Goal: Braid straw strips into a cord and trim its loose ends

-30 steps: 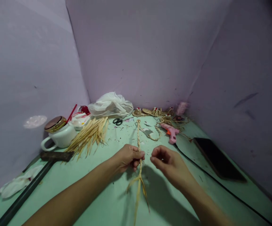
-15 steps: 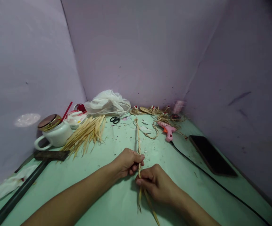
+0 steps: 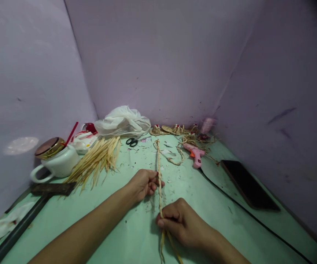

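A thin braided straw cord (image 3: 159, 198) runs from the far middle of the green table straight toward me. My left hand (image 3: 146, 185) is closed around the cord partway along, fingers curled against it. Closer to me, my right hand (image 3: 179, 222) pinches the same cord between thumb and forefinger at the end of the braid. Below that pinch, loose straw strands (image 3: 162, 245) spread apart and hang toward the near edge. A bundle of flat dry straw strips (image 3: 98, 157) lies to the left, away from both hands.
At left are a hammer (image 3: 54, 189), a white mug (image 3: 62, 163) with a gold-rimmed jar on it and a white cloth. Farther back are black scissors (image 3: 132, 142), a white plastic bag (image 3: 124, 121) and woven pieces. A pink glue gun (image 3: 194, 154) and phone (image 3: 249, 185) lie right.
My hands have drawn apart along the cord: the right has come nearer to me, the left slightly farther away. More braid shows between them. The view has shifted slightly.
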`<state>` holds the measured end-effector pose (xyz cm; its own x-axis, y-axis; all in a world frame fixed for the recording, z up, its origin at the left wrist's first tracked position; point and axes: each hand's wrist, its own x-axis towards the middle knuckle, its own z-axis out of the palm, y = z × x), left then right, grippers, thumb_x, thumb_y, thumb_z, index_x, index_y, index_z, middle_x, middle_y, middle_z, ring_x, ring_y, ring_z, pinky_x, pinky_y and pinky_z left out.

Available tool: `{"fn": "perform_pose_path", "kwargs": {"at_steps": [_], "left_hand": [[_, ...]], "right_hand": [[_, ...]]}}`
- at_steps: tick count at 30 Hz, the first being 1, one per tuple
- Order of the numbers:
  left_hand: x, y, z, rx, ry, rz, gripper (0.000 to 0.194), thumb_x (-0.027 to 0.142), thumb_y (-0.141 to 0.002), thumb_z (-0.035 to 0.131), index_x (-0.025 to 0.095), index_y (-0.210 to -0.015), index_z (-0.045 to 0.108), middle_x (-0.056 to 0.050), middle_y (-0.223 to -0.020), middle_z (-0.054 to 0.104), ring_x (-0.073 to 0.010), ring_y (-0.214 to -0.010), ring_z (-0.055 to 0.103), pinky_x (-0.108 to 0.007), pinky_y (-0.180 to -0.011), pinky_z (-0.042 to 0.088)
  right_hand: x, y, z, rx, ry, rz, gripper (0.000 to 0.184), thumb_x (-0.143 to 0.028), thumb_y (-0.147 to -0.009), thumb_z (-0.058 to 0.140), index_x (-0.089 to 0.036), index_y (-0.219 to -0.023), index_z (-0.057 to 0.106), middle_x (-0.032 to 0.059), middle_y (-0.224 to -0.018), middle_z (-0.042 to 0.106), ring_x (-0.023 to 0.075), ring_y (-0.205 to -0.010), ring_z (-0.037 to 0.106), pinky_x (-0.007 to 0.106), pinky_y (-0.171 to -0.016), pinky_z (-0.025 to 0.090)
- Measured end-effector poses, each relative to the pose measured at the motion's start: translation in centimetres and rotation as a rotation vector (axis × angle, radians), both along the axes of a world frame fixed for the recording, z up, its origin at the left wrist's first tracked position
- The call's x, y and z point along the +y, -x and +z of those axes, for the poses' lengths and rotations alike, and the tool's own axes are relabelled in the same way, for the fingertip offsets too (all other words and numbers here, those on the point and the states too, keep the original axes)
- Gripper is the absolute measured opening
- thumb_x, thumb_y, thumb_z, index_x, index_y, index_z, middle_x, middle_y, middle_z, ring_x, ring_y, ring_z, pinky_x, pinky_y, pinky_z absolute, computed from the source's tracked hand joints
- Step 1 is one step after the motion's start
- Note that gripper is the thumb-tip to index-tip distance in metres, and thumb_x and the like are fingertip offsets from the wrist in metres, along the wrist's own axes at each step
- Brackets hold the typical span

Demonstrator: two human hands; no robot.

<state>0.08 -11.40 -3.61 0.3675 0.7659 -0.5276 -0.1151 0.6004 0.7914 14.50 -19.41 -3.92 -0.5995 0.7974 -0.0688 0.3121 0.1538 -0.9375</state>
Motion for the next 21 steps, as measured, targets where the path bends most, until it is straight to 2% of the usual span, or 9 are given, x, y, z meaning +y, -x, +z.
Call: {"fn": "perform_pose_path", "kwargs": {"at_steps": [5,10,12,14,16,17,19,21], "left_hand": [[-0.3,0.5,-0.1,-0.08,-0.045,-0.054,0.02,0.024,-0.074,0.052,0.008,-0.085,0.056,-0.008,-0.07,0.063,-0.0036,-0.033,0.041,-0.015,-0.029,0.029],[-0.8,0.1,-0.4,-0.033,-0.127,-0.023,0.03,0.035,-0.061,0.066,0.011,-0.074,0.054,0.0,-0.051,0.056,-0.0032,-0.029,0.037,-0.013,-0.026,0.025],[-0.9,0.0,-0.5,-0.028,-0.129,-0.041,0.033,0.04,-0.059,0.066,0.012,-0.07,0.051,0.001,-0.048,0.054,-0.0039,-0.029,0.037,-0.014,-0.025,0.025],[-0.8,0.0,-0.6,-0.046,-0.113,-0.075,0.034,0.043,-0.059,0.065,0.014,-0.067,0.049,0.001,-0.046,0.053,-0.0048,-0.029,0.038,-0.014,-0.025,0.027],[-0.7,0.1,-0.8,-0.05,-0.085,-0.098,0.034,0.044,-0.059,0.063,0.016,-0.064,0.046,0.002,-0.044,0.051,-0.0058,-0.029,0.039,-0.015,-0.026,0.027],[-0.5,0.1,-1.1,-0.04,-0.069,-0.111,0.033,0.045,-0.058,0.062,0.016,-0.063,0.045,0.003,-0.042,0.049,-0.0067,-0.029,0.039,-0.016,-0.026,0.026],[-0.2,-0.1,-1.9,0.024,-0.064,-0.132,0.032,0.046,-0.057,0.06,0.018,-0.06,0.044,0.004,-0.039,0.045,-0.0081,-0.029,0.039,-0.017,-0.028,0.023],[0.2,-0.4,-3.1,0.128,-0.139,-0.143,0.032,0.046,-0.055,0.059,0.018,-0.056,0.044,0.004,-0.038,0.041,-0.007,-0.032,0.036,-0.018,-0.033,0.02]], "right_hand": [[0.0,-0.3,-0.2,0.056,0.14,-0.009,0.028,-0.029,-0.075,0.053,-0.016,-0.05,0.044,-0.0053,-0.048,0.032,0.007,-0.046,0.027,0.022,-0.043,0.02],[0.4,-0.2,-0.6,0.171,0.331,-0.064,0.026,-0.041,-0.063,0.064,-0.016,-0.059,0.058,-0.003,-0.052,0.043,0.009,-0.051,0.036,0.021,-0.047,0.027],[1.1,-0.5,-0.3,0.247,0.369,-0.179,0.034,-0.047,-0.06,0.065,-0.014,-0.068,0.062,-0.0002,-0.057,0.049,0.0109,-0.055,0.041,0.023,-0.051,0.03],[2.3,-1.3,0.5,0.237,0.373,-0.345,0.039,-0.052,-0.062,0.061,-0.014,-0.073,0.063,0.0011,-0.059,0.051,0.0113,-0.055,0.042,0.023,-0.051,0.032],[4.2,-2.3,1.8,0.129,0.4,-0.395,0.034,-0.049,-0.063,0.061,-0.015,-0.069,0.061,-0.0018,-0.053,0.046,0.0093,-0.049,0.037,0.023,-0.048,0.029],[5.5,-2.7,2.6,0.103,0.361,-0.428,0.032,-0.047,-0.061,0.063,-0.015,-0.066,0.06,-0.0024,-0.051,0.046,0.0088,-0.047,0.036,0.023,-0.047,0.028],[9.0,-3.2,3.9,0.038,0.227,-0.493,0.026,-0.042,-0.062,0.064,-0.016,-0.062,0.059,-0.0017,-0.052,0.049,0.01,-0.049,0.04,0.023,-0.048,0.03],[13.6,-2.9,4.5,-0.061,0.09,-0.564,0.019,-0.033,-0.067,0.062,-0.016,-0.06,0.059,-0.0021,-0.053,0.049,0.0108,-0.051,0.044,0.023,-0.05,0.032]]}}
